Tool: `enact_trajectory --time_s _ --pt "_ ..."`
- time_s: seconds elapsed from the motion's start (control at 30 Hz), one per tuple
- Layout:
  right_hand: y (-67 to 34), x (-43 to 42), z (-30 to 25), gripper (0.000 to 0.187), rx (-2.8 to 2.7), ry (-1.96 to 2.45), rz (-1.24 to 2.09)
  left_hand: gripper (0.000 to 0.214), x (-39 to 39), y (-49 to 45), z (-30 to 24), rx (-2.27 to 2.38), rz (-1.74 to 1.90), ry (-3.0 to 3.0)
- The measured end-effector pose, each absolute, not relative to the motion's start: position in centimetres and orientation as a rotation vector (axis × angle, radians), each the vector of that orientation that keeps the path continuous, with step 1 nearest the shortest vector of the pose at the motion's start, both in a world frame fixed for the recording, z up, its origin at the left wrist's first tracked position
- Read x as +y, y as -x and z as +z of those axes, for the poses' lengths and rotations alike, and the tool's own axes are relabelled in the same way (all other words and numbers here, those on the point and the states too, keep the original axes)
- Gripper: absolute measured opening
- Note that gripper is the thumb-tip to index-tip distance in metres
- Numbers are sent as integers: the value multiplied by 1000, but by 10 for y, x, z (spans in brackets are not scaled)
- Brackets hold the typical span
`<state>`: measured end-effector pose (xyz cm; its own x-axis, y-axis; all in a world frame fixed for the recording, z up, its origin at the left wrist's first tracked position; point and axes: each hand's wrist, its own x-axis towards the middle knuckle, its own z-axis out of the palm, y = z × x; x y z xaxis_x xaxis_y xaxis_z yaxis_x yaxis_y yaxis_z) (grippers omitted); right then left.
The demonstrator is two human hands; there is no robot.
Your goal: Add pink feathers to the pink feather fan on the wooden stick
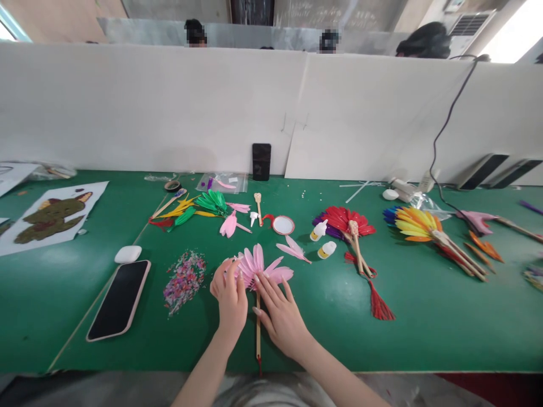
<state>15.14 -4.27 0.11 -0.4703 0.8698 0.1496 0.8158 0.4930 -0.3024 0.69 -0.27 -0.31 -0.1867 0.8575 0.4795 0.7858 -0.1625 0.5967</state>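
A pink feather fan (254,260) lies on the green table, its thin wooden handle (258,333) pointing toward me with a red cord at the end. My left hand (231,291) rests over the fan's left feathers, fingers bent; whether it pinches a feather is hidden. Flat across the fan's base and right feathers lies my right hand (278,308), fingers stretched out. Just beyond, to the right, is a loose pink feather (293,249). Two small glue bottles (326,250) stand or lean nearby, and a round white disc with a red rim (283,225) lies behind the fan.
Left of the fan are a pile of colourful sequins (184,281), a phone (119,301) and a white case (128,254). Green and yellow feathers (211,202) lie farther back. A red feather fan (345,220) and a yellow one (413,223) lie right. A white partition (169,107) closes the back.
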Motion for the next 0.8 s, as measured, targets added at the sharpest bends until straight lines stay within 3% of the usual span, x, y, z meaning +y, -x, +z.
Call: enact_trajectory --time_s 0.33,0.57,0.8 --pt "-154 -44 0 56 -2407 1375 221 31 17 7 19 2024 1277 -2025" --pt "-159 -46 2 54 -2233 1309 277 33 73 32 28 2169 816 -2071" --pt "-166 -42 -4 48 -2055 1244 215 49 135 28 27 2360 472 -1826"
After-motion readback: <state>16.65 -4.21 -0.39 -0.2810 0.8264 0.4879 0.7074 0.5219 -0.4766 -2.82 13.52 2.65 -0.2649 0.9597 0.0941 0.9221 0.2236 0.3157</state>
